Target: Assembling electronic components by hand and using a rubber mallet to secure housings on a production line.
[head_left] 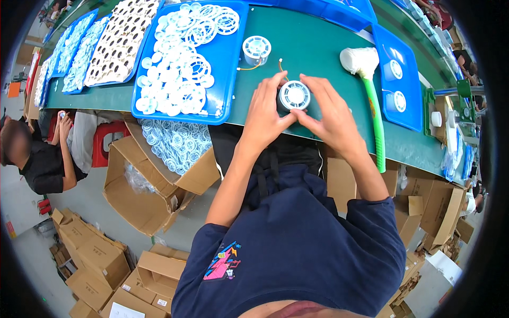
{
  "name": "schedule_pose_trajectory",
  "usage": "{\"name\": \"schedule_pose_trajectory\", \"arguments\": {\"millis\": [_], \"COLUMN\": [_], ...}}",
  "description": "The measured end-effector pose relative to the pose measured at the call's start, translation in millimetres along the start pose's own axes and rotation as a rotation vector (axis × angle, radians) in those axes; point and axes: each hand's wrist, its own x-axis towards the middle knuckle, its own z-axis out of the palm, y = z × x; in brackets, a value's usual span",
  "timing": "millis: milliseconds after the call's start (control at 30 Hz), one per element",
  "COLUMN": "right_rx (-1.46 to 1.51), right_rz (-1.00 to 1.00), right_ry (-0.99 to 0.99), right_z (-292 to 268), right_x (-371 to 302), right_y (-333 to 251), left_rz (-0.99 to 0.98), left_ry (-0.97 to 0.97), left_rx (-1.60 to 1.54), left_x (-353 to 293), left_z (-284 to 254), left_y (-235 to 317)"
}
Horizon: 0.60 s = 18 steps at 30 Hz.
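Observation:
Both my hands are wrapped round a small round white unit [295,95] with a slotted top and an orange wire, close to the table's near edge. Fingers of my left hand [265,110] press its left side. On the opposite side are the fingers of my right hand [333,114], and the two thumbs meet at its near rim. A similar white unit [257,47], its wire trailing, stands on the green table [302,37] just beyond my left hand. To the right of my hands lies a mallet [377,122] with a green handle and a white-wrapped head.
A blue tray [225,79] on the left holds many white round plastic parts. More filled trays stand farther left. A blue tray [411,111] at right holds two units. Below the table, an open cardboard box [199,177] contains clear rings. Another person [45,159] sits at far left.

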Motion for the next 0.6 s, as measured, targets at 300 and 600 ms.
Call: {"name": "schedule_pose_trajectory", "arguments": {"millis": [300,600], "right_rx": [-0.022,-0.020], "right_rz": [0.091,0.197], "right_ry": [0.096,0.123], "right_z": [11.2,20.2], "right_x": [-2.5,-5.5], "right_y": [-7.7,-15.6], "left_rz": [0.026,0.062], "left_ry": [0.040,0.045], "left_rx": [0.056,0.081], "left_x": [-0.9,-1.1], "left_z": [3.2,3.0], "left_y": [0.7,-0.8]}}
